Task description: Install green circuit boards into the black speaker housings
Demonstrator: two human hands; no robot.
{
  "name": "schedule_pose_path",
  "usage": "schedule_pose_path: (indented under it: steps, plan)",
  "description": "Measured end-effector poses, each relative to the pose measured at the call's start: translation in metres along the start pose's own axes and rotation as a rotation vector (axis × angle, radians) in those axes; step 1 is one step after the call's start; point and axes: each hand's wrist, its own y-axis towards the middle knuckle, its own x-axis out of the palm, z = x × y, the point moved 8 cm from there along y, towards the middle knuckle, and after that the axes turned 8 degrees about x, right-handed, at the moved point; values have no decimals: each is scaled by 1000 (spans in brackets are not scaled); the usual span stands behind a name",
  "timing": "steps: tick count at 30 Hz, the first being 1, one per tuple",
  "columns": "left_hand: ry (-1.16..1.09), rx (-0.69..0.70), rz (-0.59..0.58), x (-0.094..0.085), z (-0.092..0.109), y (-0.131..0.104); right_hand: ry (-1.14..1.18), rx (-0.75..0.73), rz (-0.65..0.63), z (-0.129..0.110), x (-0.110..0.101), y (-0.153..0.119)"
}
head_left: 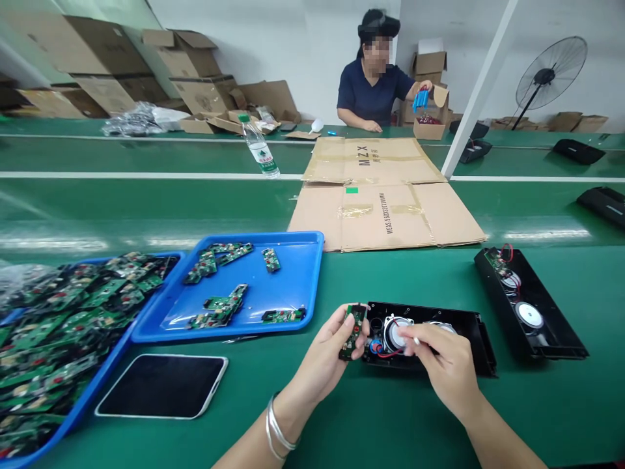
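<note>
My left hand (336, 345) is closed around a green circuit board (353, 333), held upright at the left end of a black speaker housing (466, 335). Round speakers (396, 332) sit inside that housing, one partly covered by my right hand. Beside them are a blue cylindrical part (375, 346) and a red wire (389, 355). Over the housing, my right hand (446, 365) pinches a small white piece (416, 340), too small to name surely. A second black speaker housing (554, 326) lies to the right, with a board, wires and speakers inside.
A blue tray (288, 260) with several circuit boards and a fuller blue tray (92, 391) stand left. A phone (163, 385) lies nearer me. Beyond are flattened cardboard (385, 215) and a water bottle (260, 148). Across the bench, a person (374, 91) holds blue cylinders (420, 99).
</note>
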Motion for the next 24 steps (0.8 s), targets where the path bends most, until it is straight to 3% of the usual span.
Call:
schedule_pose_path:
  steps: [3, 7, 13, 20, 24]
  plan:
    - [-5, -16, 19, 3, -1, -3, -129, -43, 67, -4, 1, -1]
    - [-16, -7, 3, 7, -4, -8, -210, -91, 26, -14, 17, -3]
    - [151, 66, -141, 11, -9, -17, -220, -117, 92, -22, 22, -9]
    - [264, 120, -212, 13, -6, -20, -29, 84, -8, -5, 23, -10]
    - [279, 143, -228, 18, 1, -19, -19, 108, -28, -2, 24, -9]
